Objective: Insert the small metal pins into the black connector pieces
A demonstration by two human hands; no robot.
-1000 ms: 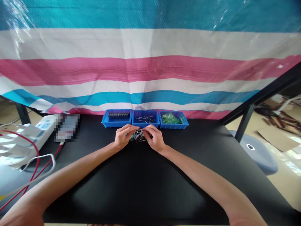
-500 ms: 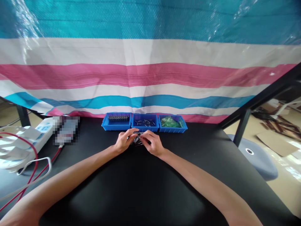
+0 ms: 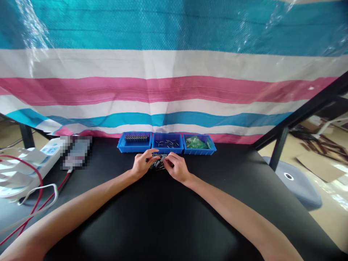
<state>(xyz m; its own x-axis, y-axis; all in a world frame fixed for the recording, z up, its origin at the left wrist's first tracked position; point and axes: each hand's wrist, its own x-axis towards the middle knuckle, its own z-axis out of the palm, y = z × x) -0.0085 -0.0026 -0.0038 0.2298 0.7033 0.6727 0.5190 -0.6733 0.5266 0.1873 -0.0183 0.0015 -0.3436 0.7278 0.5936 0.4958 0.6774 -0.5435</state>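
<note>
My left hand (image 3: 141, 164) is at the far part of the black table, fingers curled in a pinch beside a small pile of metal parts (image 3: 158, 166). A dark bit shows between its finger and thumb, too small to name. Facing it from the other side, my right hand (image 3: 177, 167) has thumb and fingers pressed together. What it grips, if anything, is hidden. A small grey cylindrical piece (image 3: 162, 158) shows between the two sets of fingertips; which hand touches it, I cannot tell. Thin pins and darker pieces make up the pile, partly covered by the hands.
Behind the hands stand three blue bins: one with a row of metal cylinders (image 3: 136, 139), one with loose pins (image 3: 170, 142), one with green packets (image 3: 197, 142). A power strip (image 3: 50, 150) with cables lies left. A striped sheet (image 3: 174, 87) hangs behind; a grey stool (image 3: 295, 186) stands right.
The fingertips have drawn slightly apart, and the grey piece between them shows more plainly. The whole view has shifted down a little. The bins have stayed put.
</note>
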